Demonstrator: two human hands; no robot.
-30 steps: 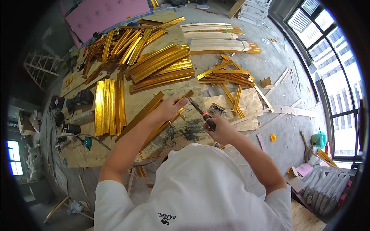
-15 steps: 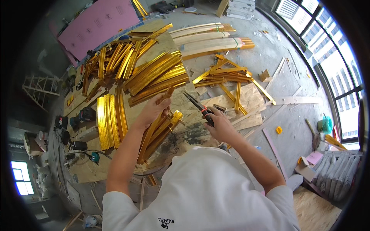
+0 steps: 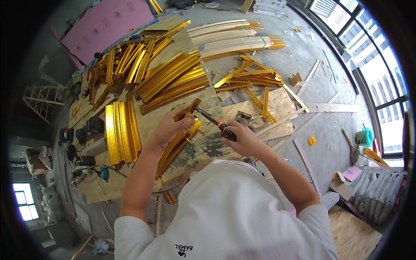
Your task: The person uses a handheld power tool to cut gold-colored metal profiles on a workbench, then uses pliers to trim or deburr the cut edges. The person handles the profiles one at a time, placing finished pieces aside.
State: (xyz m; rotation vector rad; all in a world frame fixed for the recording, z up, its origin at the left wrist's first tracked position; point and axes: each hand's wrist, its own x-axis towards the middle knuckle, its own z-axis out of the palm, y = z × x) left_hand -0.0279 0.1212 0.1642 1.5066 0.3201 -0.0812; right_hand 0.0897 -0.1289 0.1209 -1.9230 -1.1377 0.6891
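Note:
My left hand [image 3: 172,128] is closed around a gold-and-brown moulding strip [image 3: 196,103], whose end sticks up past the fingers. In my right hand [image 3: 242,139] is a pair of long-nose pliers [image 3: 225,129] with black handles and an orange-red band. Their jaws reach the strip's end; whether they grip it, I cannot tell. More gold strips [image 3: 173,151] lie below my left hand on the plywood worktop [image 3: 212,149]. Just beyond my right hand is a small metallic, box-like thing [image 3: 243,117].
Gold mouldings [image 3: 173,80] are piled across the worktop, with a row of strips [image 3: 121,134] at left. Beside them sits a dark power tool [image 3: 93,125]. Bundled boards [image 3: 234,41] and a loose heap of gold strips [image 3: 255,80] lie on the floor at right, near a teal bucket [image 3: 364,137].
The pliers have moved left, bringing their jaws from apart to the end of the strip in my left hand. My right hand has shifted left with them.

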